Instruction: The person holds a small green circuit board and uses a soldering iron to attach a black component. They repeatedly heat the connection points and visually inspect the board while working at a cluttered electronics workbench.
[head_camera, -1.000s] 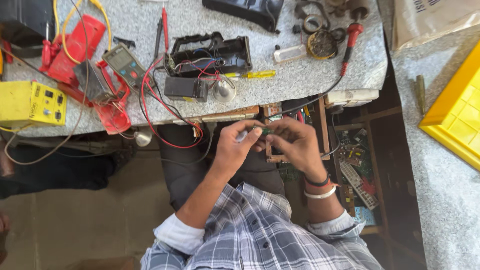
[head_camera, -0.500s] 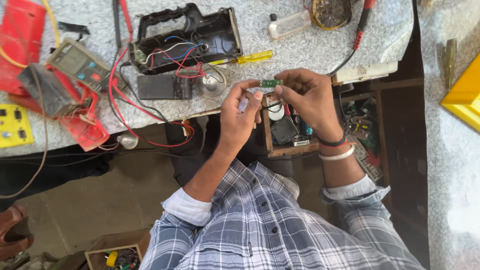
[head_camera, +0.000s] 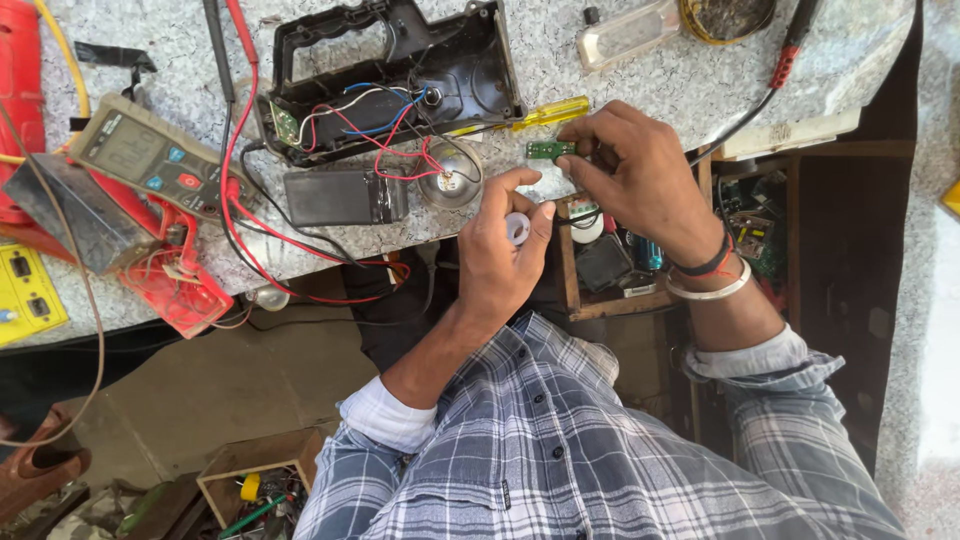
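Green circuit board (head_camera: 551, 150), small, is pinched in your right hand (head_camera: 640, 180) fingertips, just above the stone bench edge. Your left hand (head_camera: 500, 250), below-left of it, pinches a small white round part (head_camera: 517, 229) btwn thumb & fingers. Yellow-handled screwdriver (head_camera: 545, 112) lies just above the board; open black casing w/ wires (head_camera: 390, 80) sits up-left.

Speckled grey stone counter (head_camera: 640, 80): opened black plastic casing with wiring (head_camera: 390, 75) centre; grey multimeter (head_camera: 155, 160) left; yellow-handled screwdriver (head_camera: 545, 112) right; flat black battery block (head_camera: 345, 196) near edge.
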